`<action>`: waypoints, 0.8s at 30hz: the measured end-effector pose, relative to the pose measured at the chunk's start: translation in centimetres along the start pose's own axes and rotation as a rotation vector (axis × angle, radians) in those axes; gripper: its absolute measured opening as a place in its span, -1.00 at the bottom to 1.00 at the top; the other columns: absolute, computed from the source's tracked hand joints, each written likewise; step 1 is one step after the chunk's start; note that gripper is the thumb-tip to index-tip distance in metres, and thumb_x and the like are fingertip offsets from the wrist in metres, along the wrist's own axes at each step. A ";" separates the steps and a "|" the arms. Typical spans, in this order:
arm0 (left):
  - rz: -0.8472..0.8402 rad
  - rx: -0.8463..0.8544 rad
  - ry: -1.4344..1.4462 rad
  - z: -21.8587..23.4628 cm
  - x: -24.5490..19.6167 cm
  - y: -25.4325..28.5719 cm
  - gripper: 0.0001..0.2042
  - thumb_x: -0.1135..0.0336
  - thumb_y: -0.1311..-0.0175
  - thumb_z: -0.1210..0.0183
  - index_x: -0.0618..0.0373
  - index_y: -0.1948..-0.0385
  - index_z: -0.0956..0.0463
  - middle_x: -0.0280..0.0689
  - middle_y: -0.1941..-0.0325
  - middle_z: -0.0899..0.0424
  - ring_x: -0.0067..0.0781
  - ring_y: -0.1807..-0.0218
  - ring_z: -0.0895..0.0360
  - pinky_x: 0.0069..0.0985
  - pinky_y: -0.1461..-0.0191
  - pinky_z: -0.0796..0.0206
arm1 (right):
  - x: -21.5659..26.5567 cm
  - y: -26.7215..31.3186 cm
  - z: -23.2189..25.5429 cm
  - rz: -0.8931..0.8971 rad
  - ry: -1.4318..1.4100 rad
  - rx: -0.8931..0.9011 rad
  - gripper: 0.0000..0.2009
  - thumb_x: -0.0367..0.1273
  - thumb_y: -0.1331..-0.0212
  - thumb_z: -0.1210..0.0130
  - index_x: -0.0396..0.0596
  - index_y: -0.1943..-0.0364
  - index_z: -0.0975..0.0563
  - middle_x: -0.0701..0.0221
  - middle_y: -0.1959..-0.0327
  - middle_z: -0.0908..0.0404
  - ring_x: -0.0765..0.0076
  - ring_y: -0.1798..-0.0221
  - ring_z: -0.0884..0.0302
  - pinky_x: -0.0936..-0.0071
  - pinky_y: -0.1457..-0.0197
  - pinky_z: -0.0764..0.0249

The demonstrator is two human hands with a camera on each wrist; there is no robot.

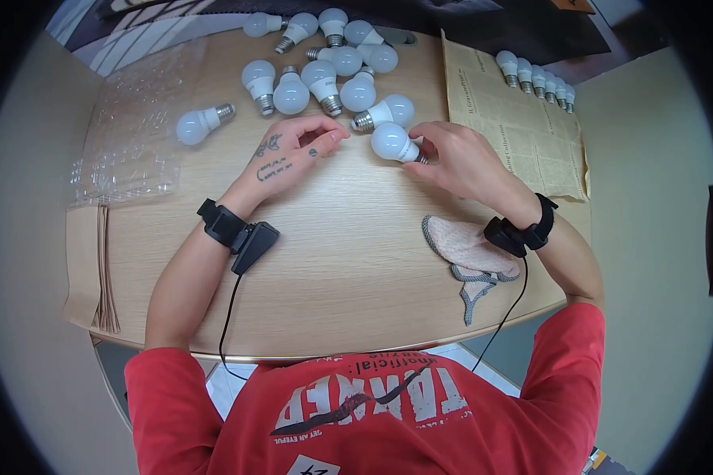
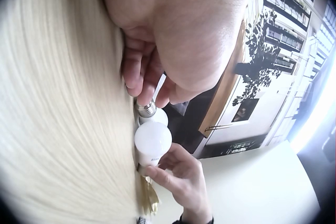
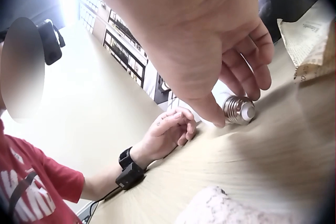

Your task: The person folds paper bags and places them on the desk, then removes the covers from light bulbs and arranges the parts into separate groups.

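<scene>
My right hand (image 1: pixel 463 158) pinches a white bulb (image 1: pixel 391 142) near its screw base, the globe pointing left over the table. In the right wrist view the thumb and fingers lie around the metal base (image 3: pixel 239 110). My left hand (image 1: pixel 293 154) rests at the table with fingers loosely bent, holding nothing. Another bulb (image 1: pixel 394 111) lies just behind the held one, its base toward the left hand. The left wrist view shows the held bulb (image 2: pixel 153 139) between the two hands, my right hand (image 2: pixel 184 179) beyond it.
Several bulbs (image 1: pixel 291 93) lie at the back; one (image 1: pixel 194 127) lies apart at left. More stand in a row on brown printed paper (image 1: pixel 483 103) at right. Clear plastic packaging (image 1: pixel 131 127) and folded paper (image 1: pixel 83 261) lie left. A pink cloth (image 1: pixel 463 241) lies near the right wrist.
</scene>
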State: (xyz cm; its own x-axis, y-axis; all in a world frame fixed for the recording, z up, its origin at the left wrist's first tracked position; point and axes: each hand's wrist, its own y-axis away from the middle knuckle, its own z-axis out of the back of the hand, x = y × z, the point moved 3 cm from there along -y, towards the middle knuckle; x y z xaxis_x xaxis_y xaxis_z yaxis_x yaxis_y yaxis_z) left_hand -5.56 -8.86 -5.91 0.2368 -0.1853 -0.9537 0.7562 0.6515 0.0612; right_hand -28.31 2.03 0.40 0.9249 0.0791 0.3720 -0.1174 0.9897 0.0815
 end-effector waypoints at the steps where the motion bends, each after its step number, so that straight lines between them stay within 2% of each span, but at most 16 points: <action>1: 0.007 -0.003 -0.002 0.0 0.0 0.0 -0.75 0.15 -0.49 -0.10 0.07 0.05 -0.65 -0.45 0.26 -0.65 -0.69 0.23 -0.48 -0.65 0.17 -0.34 | 0.0 -0.1 0.0 -0.014 0.011 0.003 -0.66 -0.24 -0.08 -0.36 -0.19 0.15 -0.62 0.21 0.32 -0.67 0.08 0.24 -0.64 0.24 0.15 -0.54; 4: 0.011 -0.007 0.003 -0.2 -0.3 0.0 -0.75 0.16 -0.49 -0.10 0.08 0.05 -0.65 -0.45 0.26 -0.64 -0.69 0.23 -0.48 -0.66 0.17 -0.33 | -0.3 -0.3 -0.3 0.014 0.049 0.011 -0.67 -0.22 -0.06 -0.37 -0.23 0.25 -0.64 0.19 0.32 -0.66 0.06 0.28 -0.61 0.22 0.18 -0.52; 7: 0.013 -0.009 0.004 -0.2 -0.6 0.2 -0.76 0.18 -0.50 -0.09 0.08 0.05 -0.64 -0.46 0.26 -0.63 -0.69 0.23 -0.47 -0.66 0.17 -0.32 | -0.3 -0.5 0.2 0.023 0.033 0.032 -0.66 -0.20 -0.08 -0.30 -0.27 0.28 -0.68 0.09 0.32 -0.69 0.00 0.27 -0.68 0.20 0.15 -0.59; 11: 0.011 -0.004 -0.009 -0.1 -0.2 0.0 -0.76 0.19 -0.50 -0.08 0.08 0.05 -0.64 -0.46 0.26 -0.62 -0.70 0.24 -0.47 -0.67 0.18 -0.31 | -1.0 -1.4 3.0 -0.056 -0.041 -0.102 -0.65 -0.16 -0.09 -0.31 -0.20 0.25 -0.69 0.12 0.39 -0.69 0.04 0.34 -0.68 0.23 0.21 -0.57; 15: -0.001 -0.002 -0.007 0.0 -0.2 0.1 -0.76 0.19 -0.50 -0.09 0.09 0.06 -0.65 -0.46 0.27 -0.62 -0.70 0.24 -0.47 -0.67 0.19 -0.31 | -5.4 -3.2 7.1 -0.203 -0.073 -0.344 -0.59 -0.07 -0.12 -0.31 -0.16 0.17 -0.70 0.14 0.35 -0.72 0.09 0.28 -0.71 0.29 0.14 -0.57; 18: 0.011 -0.002 -0.014 0.0 0.0 0.0 -0.77 0.19 -0.49 -0.11 0.09 0.06 -0.65 -0.46 0.27 -0.63 -0.70 0.25 -0.47 -0.66 0.20 -0.32 | -12.0 -4.8 8.3 -0.344 0.046 -0.429 -0.54 0.00 -0.14 -0.26 -0.15 0.16 -0.71 0.11 0.30 -0.73 0.03 0.19 -0.71 0.23 0.05 -0.57; 20: 0.004 -0.007 -0.007 0.0 0.1 0.0 -0.77 0.19 -0.48 -0.11 0.09 0.06 -0.65 -0.45 0.27 -0.64 -0.69 0.25 -0.48 -0.65 0.20 -0.33 | -16.1 -5.4 8.1 -0.426 0.154 -0.378 -0.50 0.05 -0.13 -0.24 -0.13 0.18 -0.71 0.09 0.26 -0.73 -0.02 0.13 -0.70 0.17 -0.01 -0.56; 24: 0.014 0.001 -0.007 0.1 0.2 -0.1 -0.76 0.18 -0.48 -0.12 0.10 0.06 -0.66 -0.44 0.27 -0.65 -0.68 0.26 -0.48 -0.64 0.20 -0.34 | -21.0 -6.2 7.2 -0.570 0.273 -0.309 -0.47 0.12 -0.09 -0.22 -0.09 0.22 -0.73 0.03 0.20 -0.72 -0.12 0.05 -0.68 0.06 -0.05 -0.55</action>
State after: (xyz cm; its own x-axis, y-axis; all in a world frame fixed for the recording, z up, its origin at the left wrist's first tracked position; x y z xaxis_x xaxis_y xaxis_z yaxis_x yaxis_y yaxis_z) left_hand -5.54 -8.99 -6.05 0.2516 -0.1815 -0.9507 0.7535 0.6531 0.0748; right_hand -49.58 -6.65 -1.30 0.8743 -0.4749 0.1006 0.4832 0.8712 -0.0870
